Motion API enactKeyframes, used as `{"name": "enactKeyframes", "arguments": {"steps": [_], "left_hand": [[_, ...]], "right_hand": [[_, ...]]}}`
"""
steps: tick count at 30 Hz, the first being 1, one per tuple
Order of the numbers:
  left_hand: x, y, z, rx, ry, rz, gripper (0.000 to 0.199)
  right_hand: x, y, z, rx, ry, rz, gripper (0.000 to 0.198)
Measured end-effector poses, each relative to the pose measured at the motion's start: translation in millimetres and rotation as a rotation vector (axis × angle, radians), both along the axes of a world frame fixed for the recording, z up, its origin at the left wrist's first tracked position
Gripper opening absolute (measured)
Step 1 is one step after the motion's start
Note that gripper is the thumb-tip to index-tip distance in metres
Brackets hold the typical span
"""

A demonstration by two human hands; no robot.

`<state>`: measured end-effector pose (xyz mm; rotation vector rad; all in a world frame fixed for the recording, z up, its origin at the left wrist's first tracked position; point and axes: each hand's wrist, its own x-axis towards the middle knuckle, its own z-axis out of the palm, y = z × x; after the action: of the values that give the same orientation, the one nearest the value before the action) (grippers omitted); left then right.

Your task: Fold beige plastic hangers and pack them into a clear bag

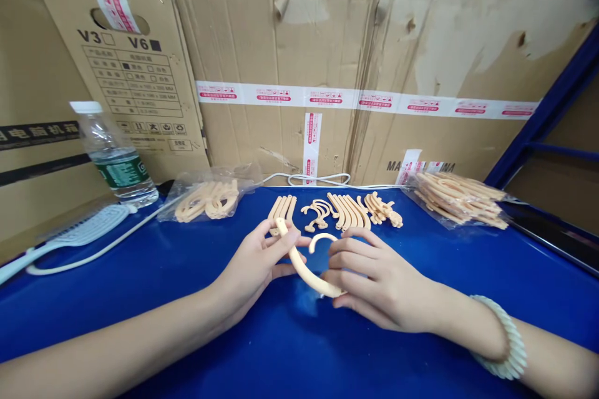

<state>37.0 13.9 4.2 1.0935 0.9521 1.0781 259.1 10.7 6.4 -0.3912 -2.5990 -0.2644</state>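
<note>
Between my two hands is a beige plastic folding clothes hanger in pieces: a curved hanger arm (306,273) and a hook (322,237). My left hand (262,249) pinches the arm's upper end between thumb and fingers. My right hand (374,274) is closed around the arm's lower end and the base of the hook; its fingers hide where these two meet, so I cannot tell if they are joined. Just beyond lie loose hanger arms (349,211) in a row, several hooks (319,213) and small beige parts (384,209). More arms (283,206) lie behind my left hand.
Clear bags of beige parts lie at left (208,199) and right (461,196) on the blue table (290,349). A water bottle (119,165) and a pale hairbrush (88,227) are at far left. A white cable (322,179) runs along the cardboard (281,31) behind.
</note>
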Motion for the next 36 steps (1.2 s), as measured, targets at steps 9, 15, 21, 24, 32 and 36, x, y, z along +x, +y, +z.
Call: {"name": "enactKeyframes", "arguments": {"steps": [9, 15, 21, 24, 32, 36], "left_hand": [[-9.6, -6.8, -2.7, 0.953, 0.742, 0.123, 0.034], [-5.4, -21.1, -4.5, 1.253, 1.038, -0.251, 0.011], [-1.8, -18.7, -5.7, 1.205, 1.103, -0.301, 0.018], [-1.1, -19.1, -6.3, 1.234, 1.141, -0.318, 0.022], [-3.9, -22.1, -1.6, 1.308, 1.090, -0.260, 0.022], [-8.4, -21.4, 1.3, 1.393, 1.119, -0.228, 0.024]], "right_hand": [[1.5, -1.6, -6.3, -0.184, 0.095, -0.103, 0.030], [-7.0, -11.3, -5.7, -0.036, 0.101, -0.086, 0.038], [-9.1, -14.8, -3.5, 0.135, 0.100, -0.085, 0.034], [-7.1, -16.7, -2.1, 0.209, 0.114, -0.086, 0.027], [-8.5, -19.8, -0.2, 0.005, 0.249, -0.097, 0.024], [-8.1, -15.3, 0.6, -0.232, 0.402, -0.165, 0.025]]}}
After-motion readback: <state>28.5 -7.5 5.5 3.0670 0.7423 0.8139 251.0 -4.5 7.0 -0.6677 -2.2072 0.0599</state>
